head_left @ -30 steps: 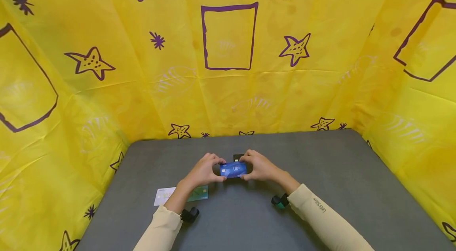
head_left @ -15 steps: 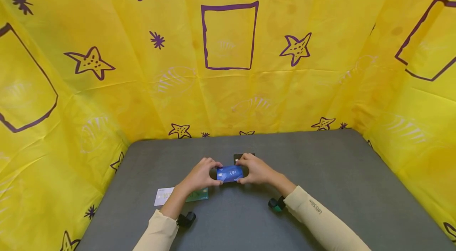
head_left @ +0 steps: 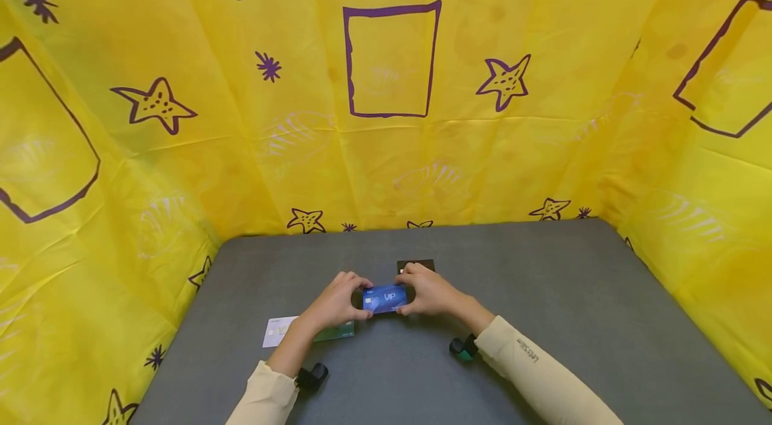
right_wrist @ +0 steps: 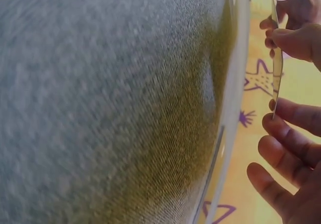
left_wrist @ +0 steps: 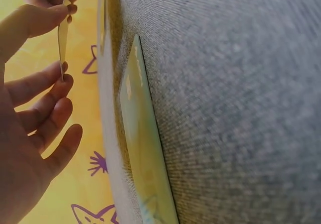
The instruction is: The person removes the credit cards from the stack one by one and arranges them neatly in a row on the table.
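A blue bank card marked "VIP" (head_left: 384,299) is stretched between both hands over the middle of the table. My left hand (head_left: 335,301) pinches its left end between thumb and fingers. The other end is pinched the same way by my right hand (head_left: 431,291). Both wrist views show the card edge-on, raised off the table and slightly bowed. Beyond the right hand lies a black card (head_left: 425,264), partly covered by the fingers. A white card (head_left: 277,331) and a green card (head_left: 340,332) lie by the left forearm, which hides part of them.
The grey table (head_left: 512,277) reaches back to a yellow cloth (head_left: 386,163) printed with purple stars, which also encloses both sides. Each wrist wears a black camera band. In the left wrist view, the green card (left_wrist: 143,143) lies flat, close below the hand.
Both hands have drawn the blue card a little toward me and to the left. More of the black card shows behind the right hand.
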A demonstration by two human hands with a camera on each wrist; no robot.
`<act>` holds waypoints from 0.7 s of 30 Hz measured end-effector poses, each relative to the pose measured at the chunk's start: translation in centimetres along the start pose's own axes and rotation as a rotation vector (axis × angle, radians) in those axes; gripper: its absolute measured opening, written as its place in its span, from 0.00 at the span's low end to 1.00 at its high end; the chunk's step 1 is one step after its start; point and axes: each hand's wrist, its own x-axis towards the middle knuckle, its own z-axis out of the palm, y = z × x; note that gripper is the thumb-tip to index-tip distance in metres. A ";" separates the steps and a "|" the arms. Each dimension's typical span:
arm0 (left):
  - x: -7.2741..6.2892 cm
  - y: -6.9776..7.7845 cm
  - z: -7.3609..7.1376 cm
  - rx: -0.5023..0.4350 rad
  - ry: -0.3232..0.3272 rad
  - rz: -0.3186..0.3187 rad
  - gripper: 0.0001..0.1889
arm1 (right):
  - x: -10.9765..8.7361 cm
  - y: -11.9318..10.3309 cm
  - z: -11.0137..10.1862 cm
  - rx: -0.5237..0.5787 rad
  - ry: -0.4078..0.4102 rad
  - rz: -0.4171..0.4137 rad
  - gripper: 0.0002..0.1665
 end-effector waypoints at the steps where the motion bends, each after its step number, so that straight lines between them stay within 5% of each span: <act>1: -0.1 0.0 0.0 -0.002 -0.002 -0.001 0.25 | 0.0 0.0 0.1 -0.002 0.001 -0.002 0.29; 21: -1.1 -0.5 0.3 0.042 -0.041 0.021 0.26 | 0.0 -1.1 1.0 -0.001 -0.057 0.027 0.29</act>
